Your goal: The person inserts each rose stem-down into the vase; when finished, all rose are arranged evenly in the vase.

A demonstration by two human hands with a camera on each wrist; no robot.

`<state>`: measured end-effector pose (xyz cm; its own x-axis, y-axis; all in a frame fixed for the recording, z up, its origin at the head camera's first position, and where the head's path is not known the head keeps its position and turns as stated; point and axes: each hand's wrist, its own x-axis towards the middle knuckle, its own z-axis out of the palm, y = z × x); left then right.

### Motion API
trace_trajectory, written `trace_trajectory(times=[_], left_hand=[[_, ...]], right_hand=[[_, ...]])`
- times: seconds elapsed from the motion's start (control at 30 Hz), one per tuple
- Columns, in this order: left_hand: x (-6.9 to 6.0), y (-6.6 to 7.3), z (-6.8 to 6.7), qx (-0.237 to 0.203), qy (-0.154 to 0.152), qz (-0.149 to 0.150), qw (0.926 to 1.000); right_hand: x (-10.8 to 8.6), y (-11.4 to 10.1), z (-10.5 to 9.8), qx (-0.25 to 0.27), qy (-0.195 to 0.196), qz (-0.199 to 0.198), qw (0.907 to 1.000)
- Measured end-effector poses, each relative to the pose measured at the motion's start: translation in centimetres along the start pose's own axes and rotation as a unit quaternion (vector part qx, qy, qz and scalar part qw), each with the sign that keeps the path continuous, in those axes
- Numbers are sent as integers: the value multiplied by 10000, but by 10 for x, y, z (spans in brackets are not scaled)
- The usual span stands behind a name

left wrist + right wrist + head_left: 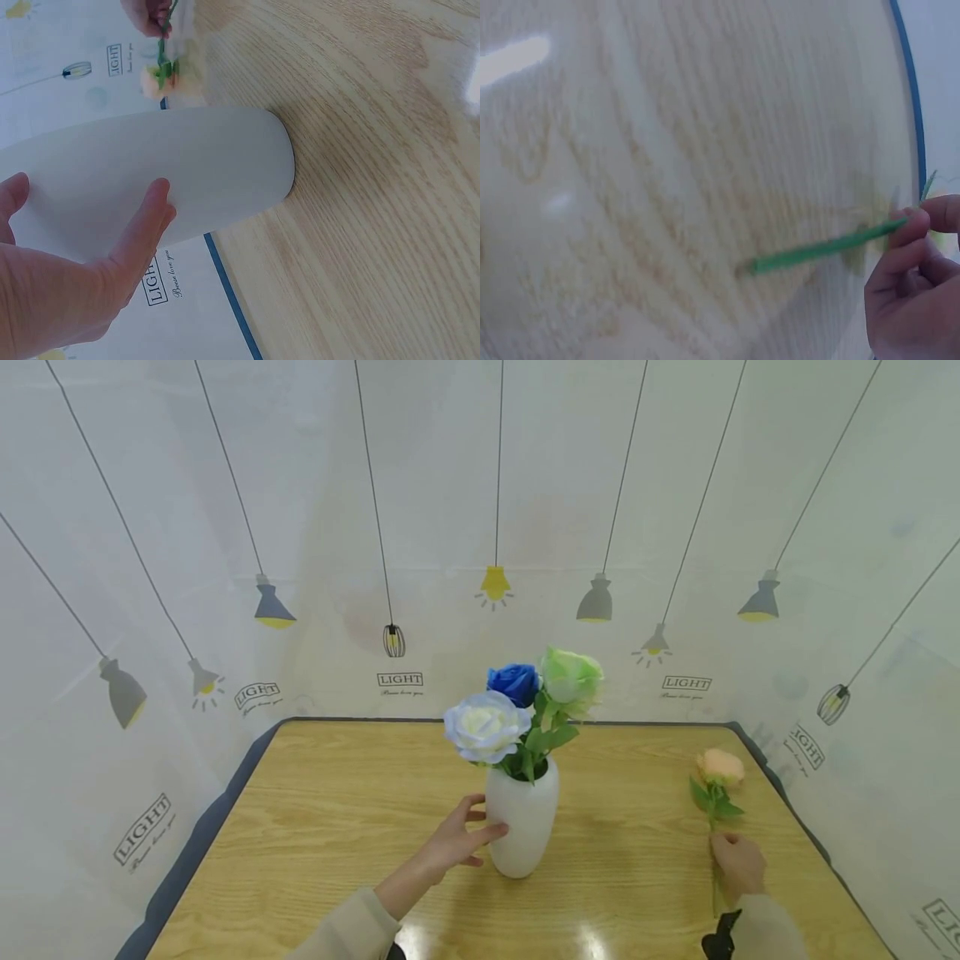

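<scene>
A white vase (522,822) stands upright on the table, holding a pale blue-and-white flower (486,727), a dark blue rose (514,683) and a light green rose (572,677). My left hand (454,839) holds the vase's left side, thumb at the front and other fingers farther round. The left wrist view shows this hand (82,285) against the vase's wall (217,161). Over on the right, my right hand (740,862) pinches the green stem of a peach flower (722,767). In the right wrist view, the cut end of the stem (817,251) sticks out from the fingers.
The wood-grain table (352,802) has a dark blue edge along its back and sides. White sheeting (450,485) printed with hanging lamps rises behind and on both sides. A black strap (722,935) shows at the right cuff.
</scene>
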<state>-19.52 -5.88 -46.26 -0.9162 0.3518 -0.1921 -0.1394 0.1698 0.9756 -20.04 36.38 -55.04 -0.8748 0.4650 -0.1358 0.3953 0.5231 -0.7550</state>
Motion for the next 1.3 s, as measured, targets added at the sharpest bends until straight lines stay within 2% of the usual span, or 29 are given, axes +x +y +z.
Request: trace_trajectory(times=[0.1,0.2,0.3,0.53,0.7,0.77,0.8,0.83,0.87,0.93,1.0,1.07,1.1,1.2,1.23,1.3], left_hand=[[0,-1,0,-9,5,27,10000],[1,-1,0,-7,21,41,10000],[0,-1,0,1,35,49,10000],[1,-1,0,-12,22,60,10000],[1,-2,0,-13,16,44,10000],[1,-2,0,-11,22,26,10000],[1,-2,0,-15,24,18,10000],[1,-2,1,-15,25,13,10000],[1,-2,1,-17,25,12,10000],[1,-2,1,-17,27,14,10000],[1,-2,1,-19,21,24,10000],[1,-2,1,-8,21,34,10000],[0,-2,1,-4,23,41,10000],[0,-1,1,-1,33,50,10000],[0,-1,1,0,39,50,10000],[-1,-1,0,-1,46,48,10000]], right_hand=[[2,-6,0,500,-355,-200,9979],[6,-10,6,1207,-596,-357,9903],[17,-4,17,1938,-627,-404,9782],[65,21,51,3136,-669,-700,9446],[85,19,64,3699,-576,-970,9222],[87,14,66,3807,-648,-1246,9140],[87,11,66,3903,-755,-1454,9060],[83,5,63,3991,-879,-1650,8976],[83,2,64,4234,-1134,-1879,8789],[57,-28,50,4300,-1415,-2096,8667],[25,-63,36,4523,-1595,-2226,8488],[-9,-99,22,4671,-1658,-2196,8403],[-31,-121,12,4632,-1584,-2126,8457],[-55,-149,3,5027,-1773,-2082,8200],[-59,-155,2,5075,-1796,-2064,8171],[-63,-161,1,5241,-1878,-2104,8036]])
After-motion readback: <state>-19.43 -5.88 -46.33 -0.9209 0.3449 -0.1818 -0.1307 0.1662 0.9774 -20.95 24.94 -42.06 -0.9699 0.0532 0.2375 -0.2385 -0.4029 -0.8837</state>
